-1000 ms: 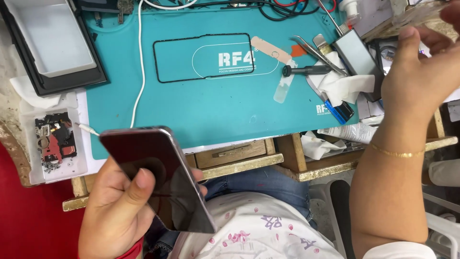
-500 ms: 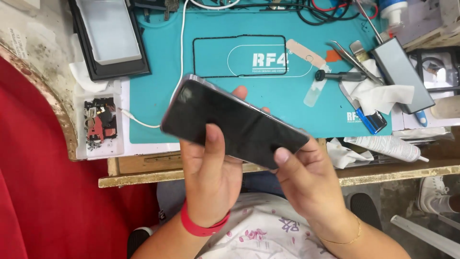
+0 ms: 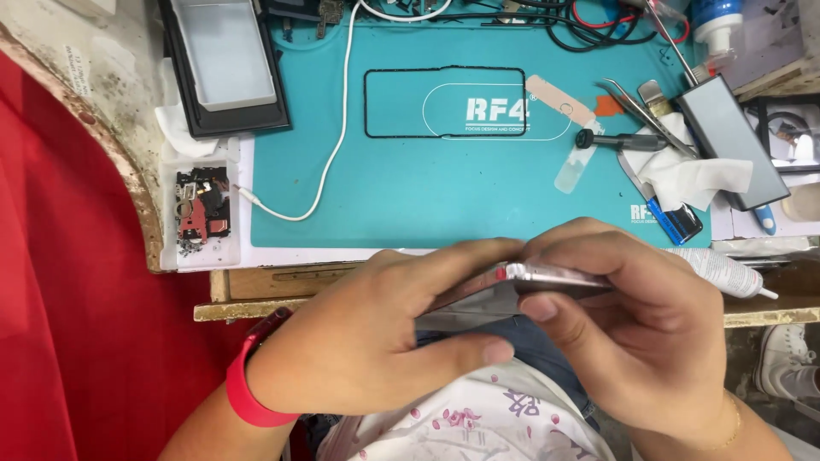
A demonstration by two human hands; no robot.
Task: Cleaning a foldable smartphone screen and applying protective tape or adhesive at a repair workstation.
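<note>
"What's on my bench (image 3: 256, 282)?"
"A teal mat (image 3: 444, 201), tray (image 3: 224, 68) far left, parts box (image 3: 202, 213) near left, white cable (image 3: 337, 128), tweezers (image 3: 641, 102) and glue tube (image 3: 726, 271) right."

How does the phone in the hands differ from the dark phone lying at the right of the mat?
The held phone is seen edge-on, pinched by the left hand and right hand; the dark phone lies flat, untouched. The held phone shows a pale silvery edge, the dark phone its grey face. Both are slim slabs.
</note>
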